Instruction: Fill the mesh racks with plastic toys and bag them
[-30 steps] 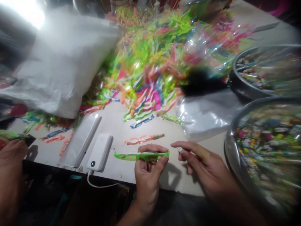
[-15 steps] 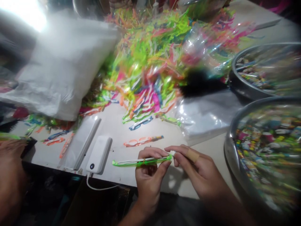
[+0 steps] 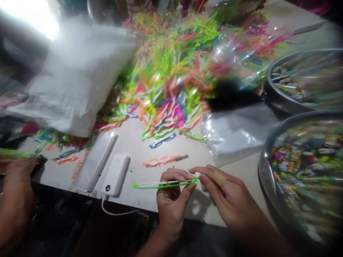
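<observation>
Bright green toy glasses (image 3: 178, 185) with a thin white strip along them are held level above the near edge of the table. My left hand (image 3: 171, 201) pinches them near their right end, thumb below and fingers above. At that same end, the thumb and index finger of my right hand (image 3: 227, 192) are closed on a small white piece (image 3: 197, 174), touching the green frame. A tan bandage (image 3: 219, 177) wraps one right finger. Just beyond my hands, orange toy glasses (image 3: 158, 161) and blue toy glasses (image 3: 162, 140) lie on the table.
A big heap of colourful toy glasses (image 3: 171, 78) covers the far side. Two metal basins (image 3: 264, 162) of small colourful pieces stand right, beside a clear plastic bag (image 3: 235, 132). At left are a white sack (image 3: 72, 75), a cabled power bank (image 3: 115, 175) and another person's hand (image 3: 18, 178).
The whole view has shifted slightly, so things sit a little further right. My hands keep the same grip on the green glasses. The other person's hand at left has changed position slightly.
</observation>
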A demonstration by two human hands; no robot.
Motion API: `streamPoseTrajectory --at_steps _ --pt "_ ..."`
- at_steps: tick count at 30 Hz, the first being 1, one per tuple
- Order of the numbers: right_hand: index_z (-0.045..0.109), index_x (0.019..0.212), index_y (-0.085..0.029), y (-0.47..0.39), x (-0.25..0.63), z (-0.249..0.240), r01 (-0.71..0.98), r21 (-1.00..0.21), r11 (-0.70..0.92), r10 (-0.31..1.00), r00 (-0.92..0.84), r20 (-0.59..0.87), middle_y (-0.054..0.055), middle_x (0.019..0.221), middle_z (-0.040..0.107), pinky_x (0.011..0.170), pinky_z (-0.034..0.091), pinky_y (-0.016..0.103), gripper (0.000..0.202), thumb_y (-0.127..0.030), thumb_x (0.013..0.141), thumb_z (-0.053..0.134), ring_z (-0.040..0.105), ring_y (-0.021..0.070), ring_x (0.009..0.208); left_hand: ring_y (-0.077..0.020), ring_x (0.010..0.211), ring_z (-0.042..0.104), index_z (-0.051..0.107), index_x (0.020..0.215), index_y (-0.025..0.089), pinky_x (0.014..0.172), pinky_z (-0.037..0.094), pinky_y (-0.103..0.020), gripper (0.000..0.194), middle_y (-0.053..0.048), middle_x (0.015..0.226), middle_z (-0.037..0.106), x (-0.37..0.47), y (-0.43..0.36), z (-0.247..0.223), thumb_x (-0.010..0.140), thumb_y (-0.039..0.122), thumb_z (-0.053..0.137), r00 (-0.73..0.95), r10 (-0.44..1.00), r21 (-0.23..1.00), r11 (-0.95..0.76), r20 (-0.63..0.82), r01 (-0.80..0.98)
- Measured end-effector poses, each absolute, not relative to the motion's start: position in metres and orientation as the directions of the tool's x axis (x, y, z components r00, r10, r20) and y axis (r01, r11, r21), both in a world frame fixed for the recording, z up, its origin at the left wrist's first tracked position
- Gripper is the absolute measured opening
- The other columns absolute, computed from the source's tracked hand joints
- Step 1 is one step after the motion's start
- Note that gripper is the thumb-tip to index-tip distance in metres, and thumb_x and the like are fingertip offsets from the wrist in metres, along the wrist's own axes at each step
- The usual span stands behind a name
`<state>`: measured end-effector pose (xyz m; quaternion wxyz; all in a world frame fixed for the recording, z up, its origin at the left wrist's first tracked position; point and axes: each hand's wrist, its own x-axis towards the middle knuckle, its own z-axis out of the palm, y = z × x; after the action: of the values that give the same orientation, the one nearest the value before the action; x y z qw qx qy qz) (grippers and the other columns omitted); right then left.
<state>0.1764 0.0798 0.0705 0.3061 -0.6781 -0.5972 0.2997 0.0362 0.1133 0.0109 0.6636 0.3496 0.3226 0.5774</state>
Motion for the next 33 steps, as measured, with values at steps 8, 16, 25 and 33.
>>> streamPoseTrajectory --at_steps 8,16,25,33 --pt "0.072 0.116 -0.022 0.085 0.170 0.062 0.734 -0.679 -0.033 0.998 0.064 0.020 0.007 0.111 0.077 0.089 0.057 0.034 0.028 -0.034 0.105 0.050 0.075 0.0228 0.100 -0.0144 0.094 0.070 0.066 0.095 0.022 0.089 0.057 -0.024 0.019 0.000 0.097 0.069 0.039 0.110 -0.004 0.088 0.021 0.083 0.104 0.982 0.832 0.191 -0.161 -0.521" --pt "0.073 0.103 -0.022 0.107 0.186 0.012 0.761 -0.626 -0.172 0.985 0.136 -0.105 0.005 0.090 0.075 0.077 0.048 0.033 0.033 -0.042 0.107 0.047 0.072 0.0225 0.083 -0.0193 0.127 0.059 0.056 0.135 0.030 0.108 0.049 -0.031 0.039 -0.005 0.139 0.058 -0.014 0.164 -0.016 0.098 0.025 0.068 -0.413 0.905 0.969 -0.182 0.100 -0.166" --pt "0.066 0.092 -0.018 0.110 0.166 -0.031 0.922 -0.388 0.019 0.999 -0.029 -0.020 0.005 0.076 0.068 0.069 0.043 0.037 0.029 -0.028 0.106 0.043 0.067 0.0239 0.071 -0.0295 0.106 0.063 0.066 0.099 0.021 0.098 0.051 -0.045 0.011 -0.010 0.105 0.068 -0.010 0.264 -0.029 0.093 0.014 0.061 0.485 0.856 0.712 -0.453 0.180 0.536" --pt "0.051 0.149 -0.008 0.100 0.153 -0.005 0.959 -0.250 0.130 0.986 -0.099 0.132 0.016 0.121 0.069 0.106 0.048 0.053 0.045 -0.022 0.106 0.048 0.061 0.0321 0.117 -0.0243 0.086 0.059 0.058 0.082 0.021 0.085 0.051 -0.038 0.010 -0.006 0.086 0.063 0.001 0.267 -0.036 0.089 0.015 0.059 0.465 0.869 0.805 -0.393 0.168 0.445"
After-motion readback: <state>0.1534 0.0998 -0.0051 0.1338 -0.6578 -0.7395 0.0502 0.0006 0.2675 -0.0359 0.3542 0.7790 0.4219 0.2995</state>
